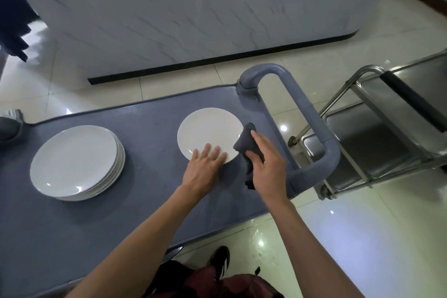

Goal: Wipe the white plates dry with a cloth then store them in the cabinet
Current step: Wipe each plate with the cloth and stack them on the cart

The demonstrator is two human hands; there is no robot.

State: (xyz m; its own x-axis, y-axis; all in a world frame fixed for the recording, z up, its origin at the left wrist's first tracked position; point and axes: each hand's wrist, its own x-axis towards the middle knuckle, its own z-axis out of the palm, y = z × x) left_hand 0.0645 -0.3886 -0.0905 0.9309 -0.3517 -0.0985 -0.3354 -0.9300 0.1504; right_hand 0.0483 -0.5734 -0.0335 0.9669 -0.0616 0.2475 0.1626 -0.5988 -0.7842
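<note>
A single white plate lies flat on the blue-grey cart top, near the cart's right end. My left hand rests flat on the plate's near rim, fingers spread, holding nothing. My right hand grips a dark grey cloth at the plate's right edge; the cloth touches the rim and part of it hangs below my palm. A stack of several white plates sits on the cart's left part, apart from both hands.
The cart's grey loop handle rises just right of my right hand. A steel trolley stands on the tiled floor beyond it. A marble-patterned counter wall runs behind the cart. My shoe shows below.
</note>
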